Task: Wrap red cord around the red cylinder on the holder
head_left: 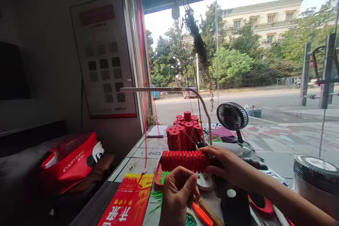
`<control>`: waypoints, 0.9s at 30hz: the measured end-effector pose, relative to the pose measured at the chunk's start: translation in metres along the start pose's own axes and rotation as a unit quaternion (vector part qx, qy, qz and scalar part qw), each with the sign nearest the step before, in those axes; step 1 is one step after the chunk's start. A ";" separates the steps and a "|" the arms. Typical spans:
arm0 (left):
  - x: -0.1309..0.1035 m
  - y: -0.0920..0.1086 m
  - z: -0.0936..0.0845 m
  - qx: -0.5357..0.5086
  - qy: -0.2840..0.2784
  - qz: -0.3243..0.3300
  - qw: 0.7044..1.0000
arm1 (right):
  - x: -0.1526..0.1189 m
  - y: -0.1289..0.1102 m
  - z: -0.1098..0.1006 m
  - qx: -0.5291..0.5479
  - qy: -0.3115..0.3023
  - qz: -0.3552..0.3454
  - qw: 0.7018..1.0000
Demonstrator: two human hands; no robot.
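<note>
1. We look down at a cluttered worktable [137,164] set against a wide window onto a street with trees and a pale building.
2. Our right hand [227,164] grips the right end of a horizontal roll of stacked red discs [184,160], held just above the table.
3. Our left hand [177,192] sits just below the roll, fingers curled and pinched narrow; it seems to hold something thin, though we cannot tell what.
4. Behind the roll stand several upright stacks of red discs [184,132].
5. A small black fan [232,116] stands to the right of those stacks, and a thin lamp arm [169,89] reaches across above them.
6. A red and yellow printed sheet [127,201] lies at the table's near left edge.
7. A red bag [71,160] rests on a dark seat to the left.
</note>
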State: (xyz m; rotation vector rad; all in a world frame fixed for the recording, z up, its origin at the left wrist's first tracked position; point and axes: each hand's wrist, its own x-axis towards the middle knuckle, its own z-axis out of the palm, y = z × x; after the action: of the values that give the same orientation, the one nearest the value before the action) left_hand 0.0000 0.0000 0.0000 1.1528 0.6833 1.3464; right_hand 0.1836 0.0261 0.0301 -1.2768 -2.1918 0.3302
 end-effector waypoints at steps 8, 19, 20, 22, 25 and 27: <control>-0.002 -0.007 -0.002 -0.028 0.004 0.005 1.000 | 0.009 0.006 -0.007 0.077 -0.013 0.032 0.996; 0.003 0.001 -0.004 -0.038 -0.011 -0.009 0.999 | 0.051 -0.005 -0.008 0.082 -0.065 0.199 0.975; 0.004 0.001 -0.005 -0.038 -0.012 -0.008 0.999 | 0.051 -0.007 -0.009 0.078 -0.072 0.208 0.972; 0.005 0.000 -0.006 -0.041 -0.012 -0.004 0.999 | 0.053 -0.009 -0.010 0.067 -0.083 0.223 0.969; 0.007 -0.001 -0.006 -0.047 -0.016 0.002 0.999 | 0.057 -0.011 -0.010 0.057 -0.099 0.239 0.964; 0.007 -0.001 -0.006 -0.055 -0.019 0.003 0.998 | 0.059 -0.012 -0.010 0.057 -0.108 0.244 0.962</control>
State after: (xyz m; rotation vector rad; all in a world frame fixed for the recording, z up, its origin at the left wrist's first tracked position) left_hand -0.0039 0.0083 -0.0016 1.0903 0.5717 1.3464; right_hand 0.1587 0.0695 0.0649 -1.7764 -1.9638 0.8101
